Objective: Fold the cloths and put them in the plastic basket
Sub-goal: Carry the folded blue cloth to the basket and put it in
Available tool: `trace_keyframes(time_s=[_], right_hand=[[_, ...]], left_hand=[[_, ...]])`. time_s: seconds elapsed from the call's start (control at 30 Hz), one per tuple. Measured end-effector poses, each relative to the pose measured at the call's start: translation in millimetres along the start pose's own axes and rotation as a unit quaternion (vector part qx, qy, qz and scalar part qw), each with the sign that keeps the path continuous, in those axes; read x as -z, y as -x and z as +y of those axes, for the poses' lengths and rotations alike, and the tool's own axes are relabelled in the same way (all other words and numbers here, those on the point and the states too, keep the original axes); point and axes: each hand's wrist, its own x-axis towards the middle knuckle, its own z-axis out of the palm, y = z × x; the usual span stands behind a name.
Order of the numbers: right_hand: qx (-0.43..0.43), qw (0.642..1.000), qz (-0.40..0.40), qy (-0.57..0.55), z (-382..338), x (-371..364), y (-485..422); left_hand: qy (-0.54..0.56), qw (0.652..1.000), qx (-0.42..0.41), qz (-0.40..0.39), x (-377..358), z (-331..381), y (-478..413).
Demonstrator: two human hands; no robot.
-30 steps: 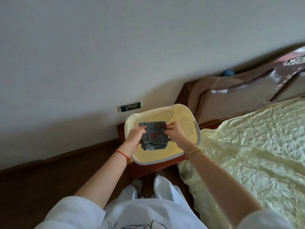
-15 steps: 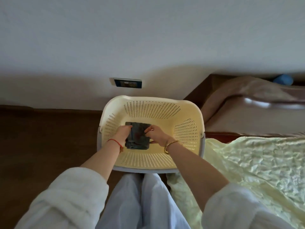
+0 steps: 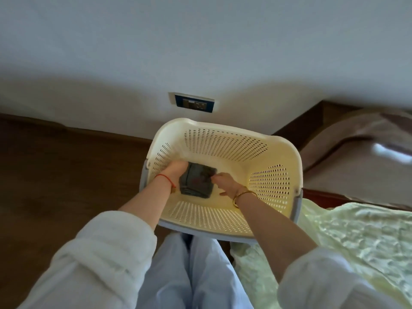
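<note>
both hands are down inside the plastic basket [image 3: 225,130], set on either side of a folded dark grey cloth [image 3: 197,181]. left hand [image 3: 176,172] lies against the cloth's left edge with fingers curled under or around it, though whether it truly grips or only steadies i cannot tell, since the fingertips are hidden behind the cloth. right hand [image 3: 224,182] sits at the cloth's right edge, fingers loosely bent and reaching toward the fabric, touching it at most lightly; it looks slack rather than pinched. a thin red string circles the left wrist and a gold bangle [image 3: 242,196] the right

the cloth itself is a compact squared bundle, several layers showing along its near edge, and it seems to rest on or just above the basket floor, toward the left wall. the basket is cream, perforated on all sides, with a grey rim along the near edge, and holds nothing else that i can see. it stands on dark wooden floor [image 3: 66,175] by a white wall with a socket plate [image 3: 194,104]; a pale green bedspread [image 3: 356,241] lies to the right

step in hand, as i judge it: placing the folded cloth. next move calls for letting go cleanly so the folds do not spring open, then lifting both hands clear of the rim
</note>
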Motion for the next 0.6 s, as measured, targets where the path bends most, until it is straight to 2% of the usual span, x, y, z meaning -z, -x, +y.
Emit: trace_keyframes(time_s=[0.17,0.33,0.47,0.6], right_hand=[[0.074,0.997,0.019,-0.005,-23,11,61],[0.172,0.984,0.022,-0.034,-50,8,142],[0.259,0.965,0.022,-0.002,-67,-9,200],[0.334,0.942,0.008,0.005,-85,-41,248]], left_hand=[[0.022,0.994,-0.095,-0.042,23,13,75],[0.109,0.982,-0.143,-0.065,51,18,157],[0.13,0.967,-0.22,-0.021,85,-3,220],[0.226,0.927,-0.296,0.035,125,-46,270]])
